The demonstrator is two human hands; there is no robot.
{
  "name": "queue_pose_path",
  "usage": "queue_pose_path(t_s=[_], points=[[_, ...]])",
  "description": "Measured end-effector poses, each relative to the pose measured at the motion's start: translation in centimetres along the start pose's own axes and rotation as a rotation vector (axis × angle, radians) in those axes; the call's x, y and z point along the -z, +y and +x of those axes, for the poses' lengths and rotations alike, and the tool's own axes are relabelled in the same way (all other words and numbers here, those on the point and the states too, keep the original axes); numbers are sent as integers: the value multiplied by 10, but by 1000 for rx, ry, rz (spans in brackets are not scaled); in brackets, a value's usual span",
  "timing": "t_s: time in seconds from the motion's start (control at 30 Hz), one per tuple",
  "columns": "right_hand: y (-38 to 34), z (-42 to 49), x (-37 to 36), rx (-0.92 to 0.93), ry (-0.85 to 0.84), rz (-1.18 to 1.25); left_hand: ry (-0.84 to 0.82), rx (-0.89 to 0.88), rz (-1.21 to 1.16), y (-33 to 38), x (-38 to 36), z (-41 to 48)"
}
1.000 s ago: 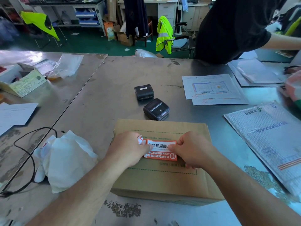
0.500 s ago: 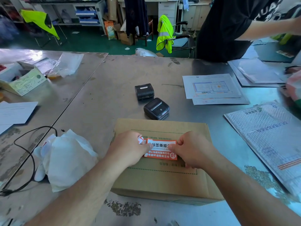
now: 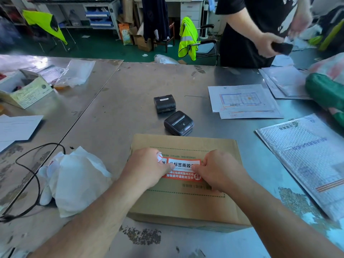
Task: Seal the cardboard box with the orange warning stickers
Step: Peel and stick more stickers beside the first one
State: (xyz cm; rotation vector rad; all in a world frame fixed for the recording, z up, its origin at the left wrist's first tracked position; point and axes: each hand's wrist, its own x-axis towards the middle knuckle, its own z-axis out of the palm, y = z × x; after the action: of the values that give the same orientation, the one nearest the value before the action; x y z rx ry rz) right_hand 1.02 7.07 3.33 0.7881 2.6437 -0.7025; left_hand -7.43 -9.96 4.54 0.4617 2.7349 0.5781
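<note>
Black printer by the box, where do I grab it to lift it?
Probably from above, fingers and thumb across the two side edges of the nearer black printer. It lies flat and low on the metal table, with bare table on its left and right, while the cardboard box crowds its near edge.

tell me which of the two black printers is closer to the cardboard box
The nearer black printer, lying just beyond the far edge of the cardboard box, to the right. The other black printer sits farther back and to the left.
</note>
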Motion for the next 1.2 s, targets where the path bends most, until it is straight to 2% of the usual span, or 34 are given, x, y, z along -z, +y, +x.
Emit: queue_pose_path(t_s=[0.23,0.47,0.63,0.8,1.03,1.2], points=[[-3,2,6,-8,-41,-51,75,1,103,-9,-3,4],[5,6,10,-61,-23,-110,28,-15,93,-14,2,11],[2,2,11,-108,-10,-58,3,24,72,-16,2,22],[-1,1,10,-138,17,-29,50,47,115,-12,-1,26],[4,0,7,-71,26,-78,-88,-12,111,-10,9,21],[6,-15,16,14,-34,-86,-185,-90,237,-11,15,13]])
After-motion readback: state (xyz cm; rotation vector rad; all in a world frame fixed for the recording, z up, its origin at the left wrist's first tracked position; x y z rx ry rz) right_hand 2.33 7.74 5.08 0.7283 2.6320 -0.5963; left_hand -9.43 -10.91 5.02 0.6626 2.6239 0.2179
